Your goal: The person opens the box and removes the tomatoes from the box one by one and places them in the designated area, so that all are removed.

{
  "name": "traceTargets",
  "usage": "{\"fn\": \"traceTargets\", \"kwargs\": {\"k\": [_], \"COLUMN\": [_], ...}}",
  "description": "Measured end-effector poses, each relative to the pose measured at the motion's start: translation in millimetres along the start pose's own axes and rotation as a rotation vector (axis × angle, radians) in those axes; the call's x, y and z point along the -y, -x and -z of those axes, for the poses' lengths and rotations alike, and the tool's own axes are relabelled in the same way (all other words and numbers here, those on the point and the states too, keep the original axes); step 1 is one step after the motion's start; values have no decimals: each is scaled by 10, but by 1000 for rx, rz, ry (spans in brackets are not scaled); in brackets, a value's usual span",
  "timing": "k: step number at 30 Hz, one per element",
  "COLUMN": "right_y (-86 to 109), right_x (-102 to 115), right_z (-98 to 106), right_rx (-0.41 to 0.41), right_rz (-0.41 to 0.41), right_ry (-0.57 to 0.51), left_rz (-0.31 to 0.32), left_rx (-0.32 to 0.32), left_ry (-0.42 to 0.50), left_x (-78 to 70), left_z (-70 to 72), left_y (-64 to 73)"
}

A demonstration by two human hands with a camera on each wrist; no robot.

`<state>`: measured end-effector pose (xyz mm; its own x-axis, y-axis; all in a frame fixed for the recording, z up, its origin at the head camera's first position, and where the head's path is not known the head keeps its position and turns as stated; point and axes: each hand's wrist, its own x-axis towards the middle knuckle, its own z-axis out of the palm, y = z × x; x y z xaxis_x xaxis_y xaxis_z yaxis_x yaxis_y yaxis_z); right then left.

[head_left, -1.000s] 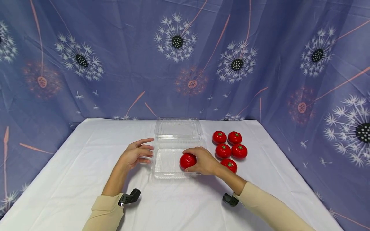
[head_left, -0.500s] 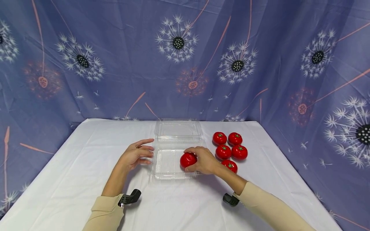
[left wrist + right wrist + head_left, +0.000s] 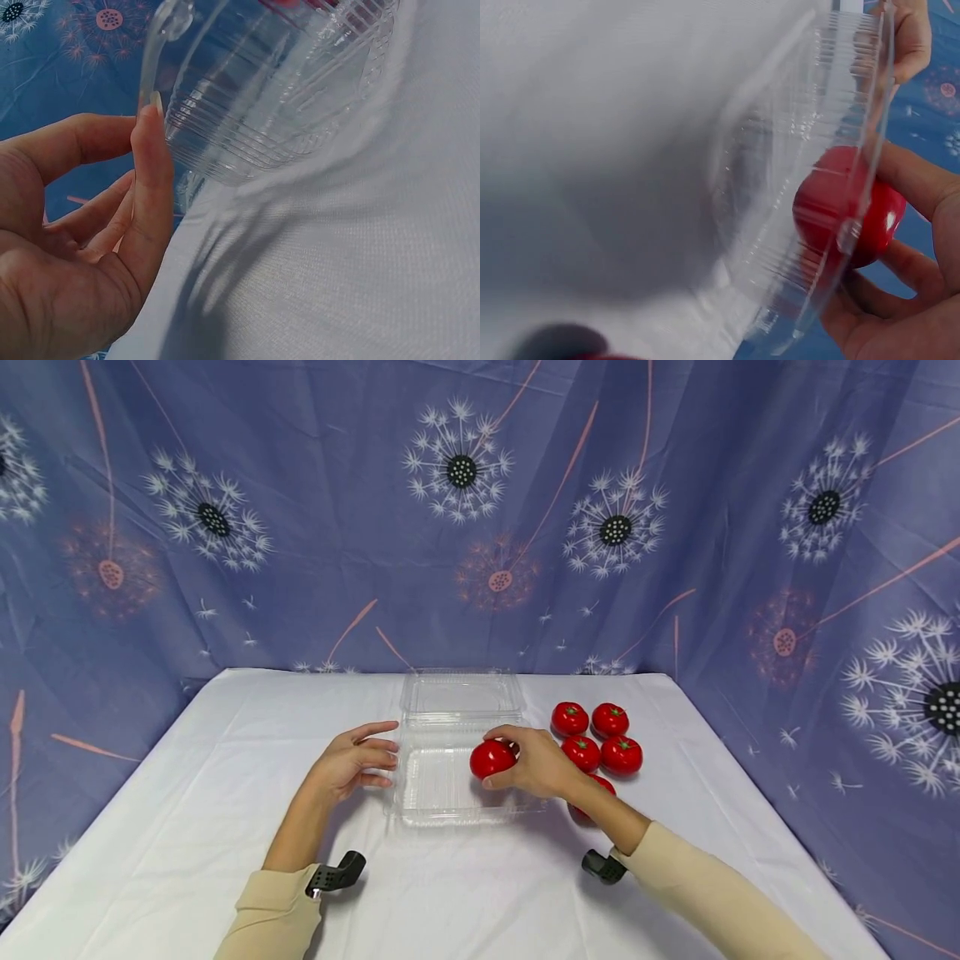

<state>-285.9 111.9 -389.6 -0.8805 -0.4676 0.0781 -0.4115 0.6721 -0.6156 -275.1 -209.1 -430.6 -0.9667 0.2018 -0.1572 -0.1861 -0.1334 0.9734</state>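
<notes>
In the head view, my right hand (image 3: pixel 536 762) holds a shiny red tomato (image 3: pixel 491 759) between thumb and fingers. The tomato is over the right half of the base of a clear plastic clamshell container (image 3: pixel 435 785). The right wrist view shows the tomato (image 3: pixel 840 206) partly through the container's clear wall. My left hand (image 3: pixel 348 764) is at the left rim of the base with loosely extended fingers. In the left wrist view, its fingertips (image 3: pixel 152 124) rest against the rim. The lid (image 3: pixel 461 693) lies folded back behind the base.
Several more red tomatoes with green tops, one of them a tomato (image 3: pixel 621 755) at the outer side, stand to the right of the container. The right forearm partly covers the nearest one. A white cloth (image 3: pixel 247 760) covers the table, and a blue dandelion-print curtain (image 3: pixel 337 485) hangs behind.
My right hand has raised the tomato a little and shifted it slightly away from me over the container's base. The left hand has stayed at the rim.
</notes>
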Motion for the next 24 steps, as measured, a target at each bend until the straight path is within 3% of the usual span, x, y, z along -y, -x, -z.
{"fn": "traceTargets", "kwargs": {"k": [11, 24], "right_y": [41, 116], "right_x": [56, 51], "right_z": [191, 272], "right_rx": [18, 76], "right_rz": [-50, 75], "right_ry": [-30, 4], "left_rz": [8, 8], "left_rx": [-2, 6], "left_ry": [-8, -16], "left_x": [-23, -7], "left_z": [-2, 6], "left_y": [1, -5]}}
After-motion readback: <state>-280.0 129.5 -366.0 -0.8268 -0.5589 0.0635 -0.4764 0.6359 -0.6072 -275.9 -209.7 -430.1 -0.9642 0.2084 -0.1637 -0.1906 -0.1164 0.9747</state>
